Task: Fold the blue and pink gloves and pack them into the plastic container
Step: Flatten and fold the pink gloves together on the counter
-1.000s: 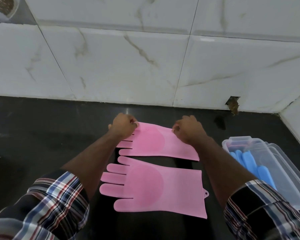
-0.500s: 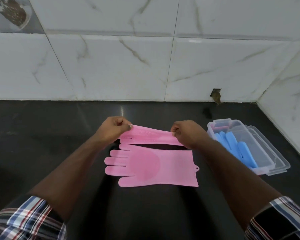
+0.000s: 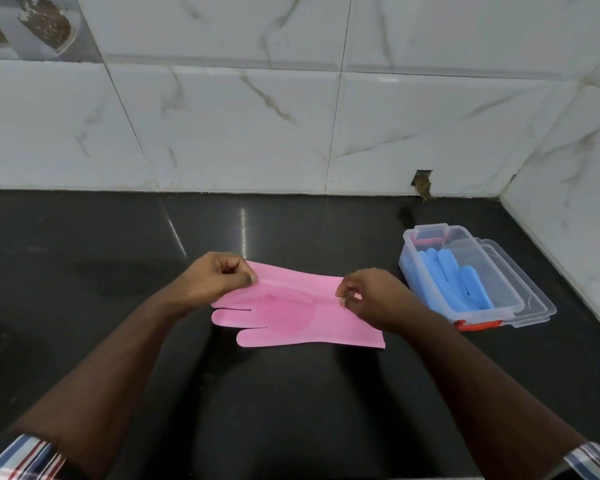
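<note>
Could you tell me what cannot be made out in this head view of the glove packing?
- Lower pink glove: its far edge is hidden under the upper pink glove that the left hand and right hand pinch.
- Blue gloves in the plastic container: count unclear, overlapping.

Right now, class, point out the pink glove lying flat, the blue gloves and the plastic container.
Pink glove [image 3: 284,318], head view, on its palm.
Blue gloves [image 3: 454,282], head view, on the fingers.
Plastic container [image 3: 407,263], head view, on its left wall.
</note>
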A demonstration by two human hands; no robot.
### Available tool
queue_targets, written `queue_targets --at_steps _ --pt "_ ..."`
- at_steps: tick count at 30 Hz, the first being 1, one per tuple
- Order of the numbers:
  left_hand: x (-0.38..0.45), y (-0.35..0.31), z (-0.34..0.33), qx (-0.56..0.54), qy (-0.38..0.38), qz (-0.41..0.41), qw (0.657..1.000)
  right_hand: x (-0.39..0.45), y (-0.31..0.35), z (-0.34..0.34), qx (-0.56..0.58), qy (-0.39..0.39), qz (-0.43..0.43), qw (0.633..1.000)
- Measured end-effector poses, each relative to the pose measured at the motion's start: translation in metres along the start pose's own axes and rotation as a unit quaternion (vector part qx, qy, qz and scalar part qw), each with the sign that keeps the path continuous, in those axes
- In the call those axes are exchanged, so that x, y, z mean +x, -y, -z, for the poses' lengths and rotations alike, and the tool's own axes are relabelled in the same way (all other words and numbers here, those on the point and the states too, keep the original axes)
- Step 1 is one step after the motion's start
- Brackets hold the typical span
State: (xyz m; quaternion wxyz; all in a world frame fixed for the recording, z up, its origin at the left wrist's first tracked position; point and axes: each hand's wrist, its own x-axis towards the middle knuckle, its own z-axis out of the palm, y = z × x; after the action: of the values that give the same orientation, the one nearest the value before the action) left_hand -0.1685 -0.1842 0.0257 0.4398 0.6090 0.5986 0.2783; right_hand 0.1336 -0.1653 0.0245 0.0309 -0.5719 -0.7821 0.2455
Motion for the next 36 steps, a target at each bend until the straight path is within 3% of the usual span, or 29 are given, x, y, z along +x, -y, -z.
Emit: queue_targets --at_steps 3,8,12,16,21,26,29,31,36 --pt "-0.005 0.008 0.0 0.007 -0.048 0.023 0.999 -0.005 -0.005 0.002 0.05 0.037 -0.017 0.998" --pt "0.009 0.042 -0.003 0.083 -0.178 0.094 0.976 0.013 -0.026 0.002 0.055 -0.073 -0.084 0.992" --pt "0.016 0.06 -0.005 0.128 -0.155 0.179 0.963 0.03 -0.037 -0.007 0.003 -0.044 -0.12 0.992" --pt "0.023 0.064 -0.009 0.051 -0.163 0.199 0.965 0.045 -0.04 -0.016 -0.08 -0.005 -0.109 0.991" --pt "0.027 0.061 -0.009 -0.114 -0.181 0.207 0.955 0.05 -0.042 -0.011 -0.031 -0.022 -0.126 0.991" --pt "0.043 0.049 0.002 -0.148 -0.211 0.155 0.954 0.056 -0.041 0.007 0.057 -0.115 -0.126 0.984" --pt "0.054 0.045 0.007 0.013 -0.234 0.123 0.964 0.057 -0.041 0.011 -0.025 -0.146 -0.106 0.983" --pt "0.051 0.038 0.005 0.117 -0.235 0.074 0.962 0.054 -0.041 0.01 -0.021 -0.133 -0.091 0.987" --pt "0.036 0.034 -0.023 0.222 -0.062 -0.011 0.973 0.038 -0.039 0.003 0.009 0.023 -0.056 0.998"
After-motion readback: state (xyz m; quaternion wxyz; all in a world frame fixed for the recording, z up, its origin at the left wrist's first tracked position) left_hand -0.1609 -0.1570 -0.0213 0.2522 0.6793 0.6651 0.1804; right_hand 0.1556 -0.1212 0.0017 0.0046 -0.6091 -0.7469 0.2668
